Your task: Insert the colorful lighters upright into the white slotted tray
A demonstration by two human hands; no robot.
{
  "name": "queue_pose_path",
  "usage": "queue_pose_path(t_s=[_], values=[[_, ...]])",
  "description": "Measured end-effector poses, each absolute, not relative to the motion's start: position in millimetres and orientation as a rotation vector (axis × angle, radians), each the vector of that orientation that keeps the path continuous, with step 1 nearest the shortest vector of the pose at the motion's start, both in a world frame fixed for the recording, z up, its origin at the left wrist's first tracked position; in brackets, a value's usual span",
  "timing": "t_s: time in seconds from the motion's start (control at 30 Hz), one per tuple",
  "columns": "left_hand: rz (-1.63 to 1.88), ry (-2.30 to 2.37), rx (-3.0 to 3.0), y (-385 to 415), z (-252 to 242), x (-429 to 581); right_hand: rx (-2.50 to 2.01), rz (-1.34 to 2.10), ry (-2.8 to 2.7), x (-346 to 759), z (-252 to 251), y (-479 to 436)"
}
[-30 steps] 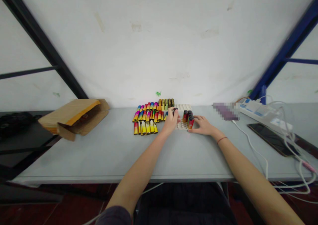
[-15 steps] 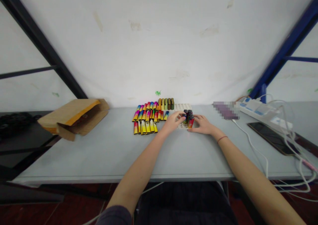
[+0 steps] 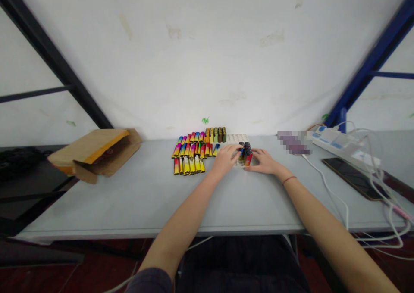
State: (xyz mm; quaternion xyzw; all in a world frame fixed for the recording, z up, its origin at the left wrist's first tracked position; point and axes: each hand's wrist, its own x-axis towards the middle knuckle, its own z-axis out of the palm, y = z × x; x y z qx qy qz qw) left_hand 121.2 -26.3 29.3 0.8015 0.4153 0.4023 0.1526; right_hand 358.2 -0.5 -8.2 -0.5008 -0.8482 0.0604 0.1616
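Note:
A white slotted tray (image 3: pixel 237 138) lies on the grey table (image 3: pixel 136 194) with a few colourful lighters (image 3: pixel 246 151) standing upright in its near right part. My left hand (image 3: pixel 224 159) reaches to those standing lighters from the left, its fingertips pinched on one of them. Just right of the tray, my right hand (image 3: pixel 263 161) rests on the table with its fingers stretched against the tray's near right corner. To the left, a pile of rainbow and gold lighters (image 3: pixel 190 153) lies flat. A short row of lighters (image 3: pixel 217 134) stands behind it.
An open cardboard box (image 3: pixel 93 151) lies on its side at the left. A power strip (image 3: pixel 336 143), a dark phone (image 3: pixel 354 177) and white cables (image 3: pixel 333 198) fill the right side. A blurred purple item (image 3: pixel 293 142) sits behind my right hand. A white wall rises behind the table.
My left hand carried a lighter from beside the pile to the right and set it upright among the standing ones in the tray. My right hand stayed by the tray.

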Motion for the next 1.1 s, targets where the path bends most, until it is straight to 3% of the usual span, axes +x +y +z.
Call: queue_pose_path(t_s=[0.13,0.27,0.37,0.53,0.87,1.0,1.1], values=[[1.113,1.298,2.394,-27.4,32.7,119.3,-1.459,0.189,-2.427,357.4,-6.2,-1.6],[1.169,1.778,2.26,-20.2,37.9,104.6,-1.449,0.197,-2.425,358.0,-6.4,-1.1],[0.993,1.998,2.241,-12.0,37.5,89.6,-1.451,0.198,-2.425,358.5,-7.4,-0.5],[0.739,2.068,2.318,-6.6,32.3,80.5,-1.443,0.186,-2.421,359.1,-8.8,0.1],[0.586,2.107,2.318,-13.4,43.8,83.9,-1.442,0.206,-2.441,358.6,-4.4,-1.1],[0.649,2.142,2.214,-13.6,42.7,88.1,-1.465,0.195,-2.446,359.0,-5.3,-0.4],[0.91,2.07,2.049,-10.2,42.3,87.8,-1.458,0.194,-2.439,360.1,-7.7,0.6]])
